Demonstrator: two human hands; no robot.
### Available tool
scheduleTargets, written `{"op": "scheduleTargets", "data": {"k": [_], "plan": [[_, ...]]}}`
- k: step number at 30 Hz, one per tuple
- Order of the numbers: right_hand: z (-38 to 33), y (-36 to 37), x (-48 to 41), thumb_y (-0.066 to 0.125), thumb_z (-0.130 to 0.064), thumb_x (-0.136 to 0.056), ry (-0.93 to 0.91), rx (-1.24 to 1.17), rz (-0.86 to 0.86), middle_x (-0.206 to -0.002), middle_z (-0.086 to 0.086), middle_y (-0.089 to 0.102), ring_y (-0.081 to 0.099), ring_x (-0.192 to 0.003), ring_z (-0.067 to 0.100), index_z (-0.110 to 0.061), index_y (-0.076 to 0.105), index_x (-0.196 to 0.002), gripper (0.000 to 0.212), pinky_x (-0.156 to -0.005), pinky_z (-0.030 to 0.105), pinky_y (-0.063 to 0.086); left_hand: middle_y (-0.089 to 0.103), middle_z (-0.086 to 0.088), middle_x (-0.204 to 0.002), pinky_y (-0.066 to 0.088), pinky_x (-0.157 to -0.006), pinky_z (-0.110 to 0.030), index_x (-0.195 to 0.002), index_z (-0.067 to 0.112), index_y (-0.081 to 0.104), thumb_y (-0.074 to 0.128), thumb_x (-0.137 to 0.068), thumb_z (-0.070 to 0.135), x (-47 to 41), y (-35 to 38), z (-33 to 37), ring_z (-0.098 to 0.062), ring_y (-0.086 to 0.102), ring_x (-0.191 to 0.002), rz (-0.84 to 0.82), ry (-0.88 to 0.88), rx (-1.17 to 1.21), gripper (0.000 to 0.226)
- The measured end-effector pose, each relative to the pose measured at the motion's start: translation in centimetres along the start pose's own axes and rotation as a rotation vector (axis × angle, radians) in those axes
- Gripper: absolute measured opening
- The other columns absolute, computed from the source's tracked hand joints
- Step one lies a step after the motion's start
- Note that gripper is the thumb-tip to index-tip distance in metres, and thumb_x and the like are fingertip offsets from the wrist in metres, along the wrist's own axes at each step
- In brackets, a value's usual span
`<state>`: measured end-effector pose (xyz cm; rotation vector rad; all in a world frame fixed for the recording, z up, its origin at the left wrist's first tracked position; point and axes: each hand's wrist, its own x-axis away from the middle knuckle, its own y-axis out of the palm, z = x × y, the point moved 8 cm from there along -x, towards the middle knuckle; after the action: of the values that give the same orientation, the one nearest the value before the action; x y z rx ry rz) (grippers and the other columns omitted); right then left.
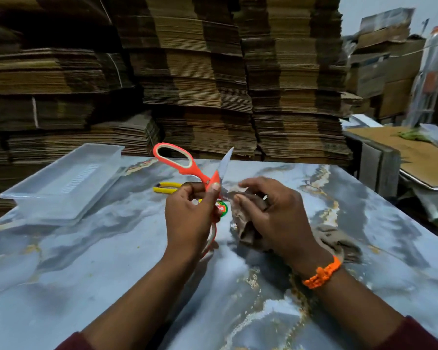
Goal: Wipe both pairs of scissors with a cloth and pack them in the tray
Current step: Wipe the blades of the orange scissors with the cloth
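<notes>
While hands wipe, yellow scissors (167, 187) behind, tray (61, 183) left

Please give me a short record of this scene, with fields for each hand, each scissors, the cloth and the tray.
left hand: holds the orange scissors, blades open
right hand: holds the brown cloth at one blade
yellow scissors: on the marble table, behind the hands, untouched
tray: clear plastic, far left, nothing inside

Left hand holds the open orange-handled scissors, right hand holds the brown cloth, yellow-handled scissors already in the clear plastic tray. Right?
Not quite: in the head view the yellow-handled scissors lie on the marble-patterned table, beside the clear plastic tray, not in it. The rest holds.
</notes>
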<state>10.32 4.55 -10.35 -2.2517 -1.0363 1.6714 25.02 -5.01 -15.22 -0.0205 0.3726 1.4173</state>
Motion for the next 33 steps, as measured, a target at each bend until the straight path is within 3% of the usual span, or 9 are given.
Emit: {"op": "scheduleTargets", "data": {"k": [2,6,10,14,18,26,33], "plan": [[0.9,0.8,0.1,0.082,-0.015,-0.085,-0.01,0.007,-0.058,-0.088,-0.001,0.074,0.069,-0.083,0.014,-0.014,0.079,-0.095,0.01,-0.077,0.027,0.054,0.068,-0.005,-0.062,0.049,-0.044,-0.022,-0.091,-0.003,0.071,0.072,-0.094,0.021,0.1,0.1,-0.2,-0.01,0.059,-0.045,-0.021,-0.019,0.015,0.024],[7.4,0.2,0.2,0.081,-0.016,-0.085,0.275,0.193,-0.249,-0.087,0.0,0.078,0.073,-0.087,0.018,-0.018,0.08,-0.087,0.003,-0.082,0.035,0.058,0.065,-0.006,-0.061,0.048,-0.041,-0.022,-0.091,-0.004,0.069,0.071,-0.095,0.02,-0.9,-1.2,0.3,-0.01,0.057,-0.042,0.007,-0.034,0.041,0.024],[9.0,-4.5,-0.5,0.083,-0.02,-0.085,0.417,0.078,-0.032,-0.092,-0.004,0.075,0.071,-0.09,0.009,-0.019,0.078,-0.107,0.022,-0.081,0.025,0.057,0.064,-0.011,-0.063,0.044,-0.042,-0.024,-0.088,-0.002,0.068,0.073,-0.094,0.022,-0.7,-0.5,0.3,-0.014,0.057,-0.044,-0.068,-0.006,-0.038,0.026],[3.7,-4.2,-1.3,0.081,-0.004,-0.084,0.21,-0.16,0.019,-0.097,-0.009,0.077,0.072,-0.094,0.003,-0.017,0.08,-0.103,0.023,-0.083,0.021,0.058,0.065,-0.01,-0.062,0.048,-0.048,-0.03,-0.087,-0.004,0.069,0.073,-0.094,0.02,0.0,0.8,-0.6,-0.017,0.057,-0.045,-0.118,-0.036,-0.038,0.026],[0.2,-1.0,-0.2,0.081,0.0,-0.083,-0.031,-0.183,-0.097,-0.098,0.0,0.074,0.071,-0.093,0.007,-0.016,0.081,-0.104,0.026,-0.082,0.023,0.057,0.067,-0.007,-0.056,0.051,-0.051,-0.035,-0.077,0.003,0.069,0.075,-0.092,0.02,0.3,1.2,-0.8,-0.023,0.059,-0.046,-0.111,-0.01,-0.071,0.023],[1.5,-0.4,-0.2,0.082,-0.01,-0.084,0.118,-0.213,0.018,-0.091,-0.007,0.075,0.071,-0.09,0.004,-0.016,0.082,-0.095,0.012,-0.079,0.016,0.053,0.072,-0.01,-0.064,0.055,-0.055,-0.035,-0.076,0.01,0.07,0.072,-0.094,0.017,1.0,1.8,-1.2,-0.019,0.062,-0.046,-0.149,-0.001,-0.074,0.019],[1.0,-1.7,-0.7,0.081,-0.014,-0.084,0.108,-0.109,0.163,-0.082,-0.005,0.073,0.069,-0.08,0.006,-0.015,0.078,-0.084,0.004,-0.071,0.018,0.052,0.069,-0.023,-0.064,0.05,-0.051,-0.032,-0.081,-0.003,0.066,0.072,-0.094,0.017,2.0,2.4,-0.7,-0.019,0.056,-0.043,-0.191,0.024,-0.069,0.025]]}}
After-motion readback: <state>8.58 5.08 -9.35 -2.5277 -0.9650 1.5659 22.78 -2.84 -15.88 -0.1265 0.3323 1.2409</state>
